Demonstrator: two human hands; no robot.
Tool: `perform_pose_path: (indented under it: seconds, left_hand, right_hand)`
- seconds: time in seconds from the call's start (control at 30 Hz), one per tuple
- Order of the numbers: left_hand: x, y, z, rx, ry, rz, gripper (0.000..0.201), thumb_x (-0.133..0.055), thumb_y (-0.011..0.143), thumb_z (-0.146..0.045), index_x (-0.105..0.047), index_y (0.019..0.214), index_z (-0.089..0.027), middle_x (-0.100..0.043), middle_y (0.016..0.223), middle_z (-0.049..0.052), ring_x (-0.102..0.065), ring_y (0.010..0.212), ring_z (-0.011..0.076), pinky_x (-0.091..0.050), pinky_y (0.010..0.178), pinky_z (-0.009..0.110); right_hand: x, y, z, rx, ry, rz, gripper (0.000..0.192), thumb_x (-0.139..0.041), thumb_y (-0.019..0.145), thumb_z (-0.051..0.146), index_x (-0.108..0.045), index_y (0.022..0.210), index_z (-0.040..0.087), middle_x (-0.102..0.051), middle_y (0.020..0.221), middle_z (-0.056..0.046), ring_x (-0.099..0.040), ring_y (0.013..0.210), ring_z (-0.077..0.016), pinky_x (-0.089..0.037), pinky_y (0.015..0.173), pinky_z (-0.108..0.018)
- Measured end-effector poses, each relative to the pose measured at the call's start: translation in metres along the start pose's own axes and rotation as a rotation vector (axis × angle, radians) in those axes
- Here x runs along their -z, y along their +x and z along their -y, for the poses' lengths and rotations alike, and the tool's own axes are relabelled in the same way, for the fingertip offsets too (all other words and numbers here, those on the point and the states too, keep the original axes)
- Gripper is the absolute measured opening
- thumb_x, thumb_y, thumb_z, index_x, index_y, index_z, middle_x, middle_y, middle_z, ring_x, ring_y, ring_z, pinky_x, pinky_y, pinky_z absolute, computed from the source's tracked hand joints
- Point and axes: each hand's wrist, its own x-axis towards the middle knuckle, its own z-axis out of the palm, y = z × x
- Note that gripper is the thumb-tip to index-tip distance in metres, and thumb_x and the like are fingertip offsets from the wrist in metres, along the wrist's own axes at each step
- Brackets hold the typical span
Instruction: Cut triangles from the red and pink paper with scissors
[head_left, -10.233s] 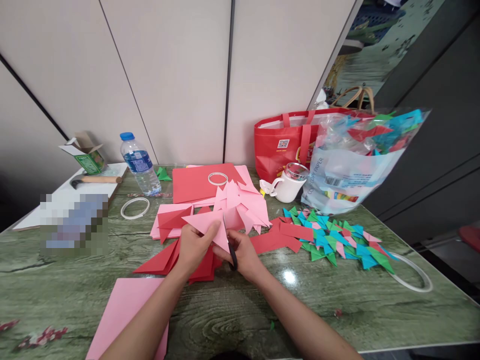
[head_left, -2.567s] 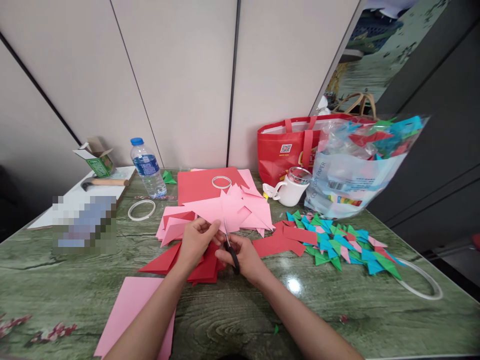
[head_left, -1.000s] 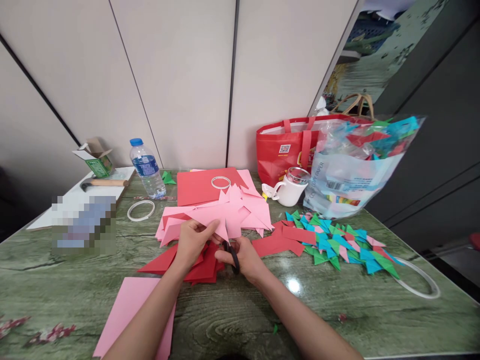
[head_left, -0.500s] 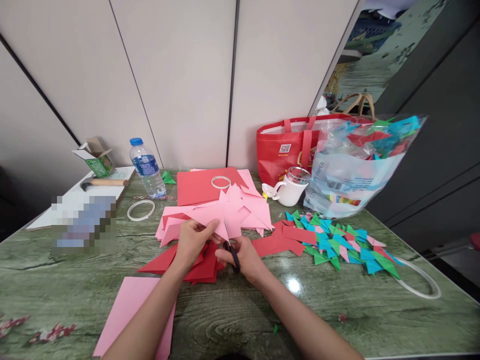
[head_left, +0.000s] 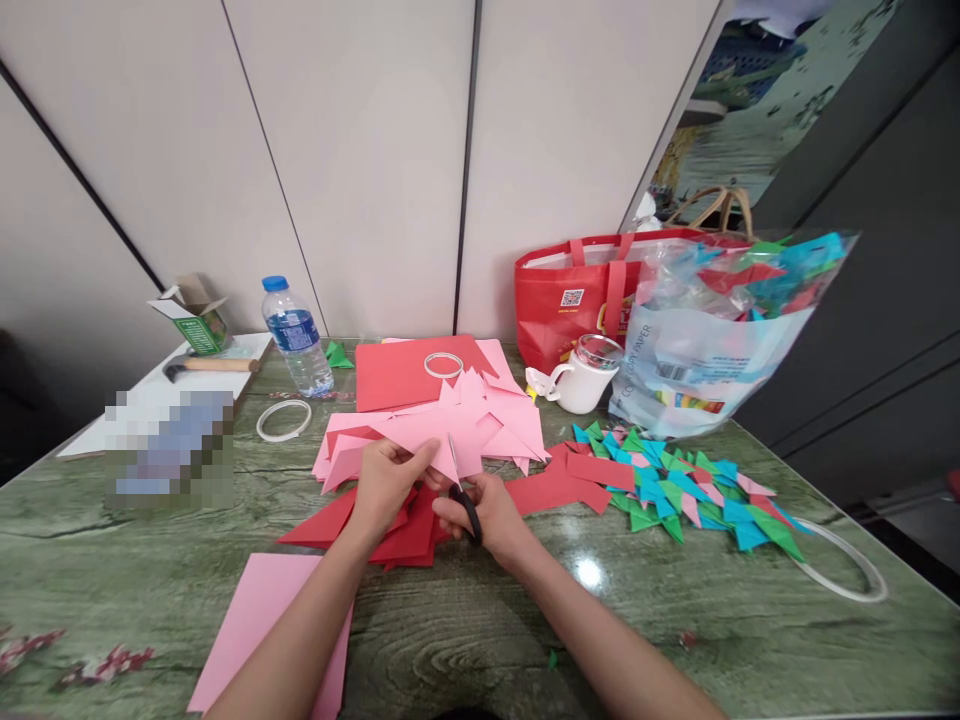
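A sheet of pink paper (head_left: 420, 434) is pinched between the thumb and fingers of my left hand (head_left: 388, 483). My right hand (head_left: 487, 513) grips black-handled scissors (head_left: 469, 512), whose blades lie at the cut edge of that sheet. Under and behind it spreads a pile of pink paper pieces (head_left: 514, 415), some pointed. Folded red paper (head_left: 405, 545) lies beneath my hands, and red strips (head_left: 551, 485) are to the right of the scissors. Near my left forearm rests a stack of pink paper (head_left: 251, 615).
A water bottle (head_left: 298, 340), a hammer (head_left: 214, 365) and a tape ring (head_left: 283, 421) are at left. Folded colored triangles (head_left: 686, 490) cover the right side, before a white mug (head_left: 585, 380), a red bag (head_left: 551, 315) and a filled plastic bag (head_left: 697, 350). Red sheets (head_left: 390, 370) lie behind.
Both hands stay almost in place on the paper and scissors. The scissors' handles have shifted very slightly; the whole view has drifted a little to the right.
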Motion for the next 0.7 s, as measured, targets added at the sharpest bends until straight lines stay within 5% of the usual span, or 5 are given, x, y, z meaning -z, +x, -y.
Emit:
perform_pose_path:
  seconds: [0.47, 0.7]
  left_hand:
    - [0.002, 0.000, -0.008, 0.038, -0.011, -0.025, 0.022, -0.064, 0.069, -0.032, -0.065, 0.063, -0.012, -0.066, 0.050, 0.005, -0.060, 0.041, 0.0169, -0.047, 0.043, 0.023]
    - [0.001, -0.004, -0.015, -0.008, 0.059, -0.059, 0.029, -0.066, 0.068, -0.029, -0.060, 0.045, -0.012, -0.060, 0.038, 0.004, -0.056, 0.036, 0.0135, -0.046, 0.045, 0.021]
  right_hand:
    - [-0.002, -0.002, 0.005, -0.031, 0.083, -0.049, 0.047, -0.080, 0.045, 0.041, -0.056, 0.074, 0.013, -0.057, 0.050, 0.002, -0.044, 0.039, -0.0087, -0.030, 0.038, -0.020]
    - [0.001, 0.001, 0.002, 0.077, 0.048, 0.051, 0.045, -0.079, 0.050, 0.040, -0.056, 0.079, 0.014, -0.056, 0.062, 0.002, -0.047, 0.053, -0.0091, -0.035, 0.048, -0.020]
